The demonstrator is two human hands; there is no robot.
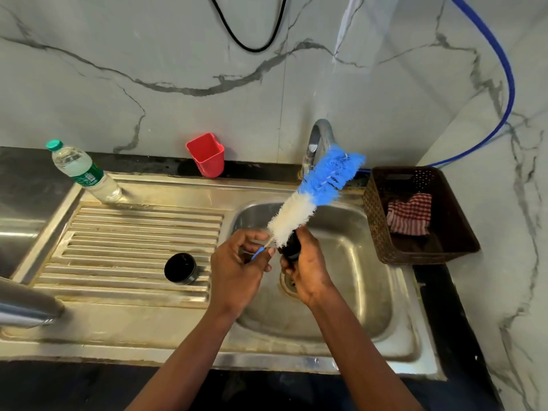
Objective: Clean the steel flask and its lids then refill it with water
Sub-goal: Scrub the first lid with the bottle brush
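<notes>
The left hand (237, 264) pinches the thin blue plastic handle (257, 254) of a long fluffy bottle brush (308, 200) between its thumb and fingertips. Its other fingers are loosely curled. The brush is soft and bushy, white near the hands and bright blue at the far end. It points up and to the right, and its blue tip is in front of the curved steel tap (318, 137).

The right hand (308, 268) is wrapped tight round a small black plastic lid part (292, 247), shaped like a short round tube. The white bristles touch its top. I cannot tell if the brush goes inside it.

Both hands are over the shiny steel sink (370, 307), just above the round drain hole (289, 284). On the bumpy, ridged draining board (133, 241) to the left sits a round black lid (180, 268), flat and smooth. The smooth steel flask (26, 307) pokes in at the left edge, near the front of the board, and only part of it shows.

A clear plastic water bottle with a green cap (84, 175) stands at the back corner of the board. A red plastic cup with square sides (206, 155) is by the grey marble wall (148, 54). Right of the sink, a brown woven basket (456, 232) holds a red and white checked cloth (410, 215).
</notes>
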